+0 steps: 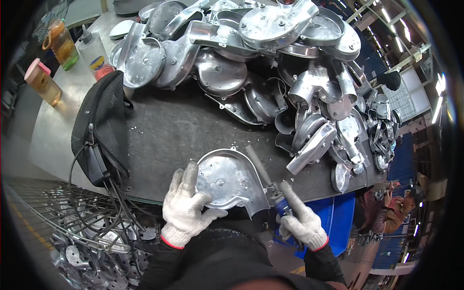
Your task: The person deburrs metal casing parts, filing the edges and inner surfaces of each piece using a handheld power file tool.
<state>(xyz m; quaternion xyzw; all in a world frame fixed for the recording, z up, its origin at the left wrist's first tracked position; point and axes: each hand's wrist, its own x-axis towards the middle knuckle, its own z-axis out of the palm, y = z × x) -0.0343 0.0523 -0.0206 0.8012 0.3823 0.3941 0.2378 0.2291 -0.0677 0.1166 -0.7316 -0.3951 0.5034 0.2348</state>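
Observation:
A shiny cast-metal housing (223,178), round with a raised rim and a spout at its near right, rests at the near edge of the dark-topped table. My left hand (186,203), in a white knit glove with a red cuff, grips its left side, fingers along the rim and thumb at its near edge. In my gloved right hand (302,220) is a power tool (281,203) with a blue body and a long grey bar. My index finger stretches along the tool. The bar points away from me, beside the housing's right rim.
Similar housings (222,72) are heaped along the table's far and right sides. A black mesh bag (104,121) with cables stands at left, near bottles (63,46). Below are a blue bin (340,222) and a wire basket (92,237) of metal parts. Another person (394,210) is at right.

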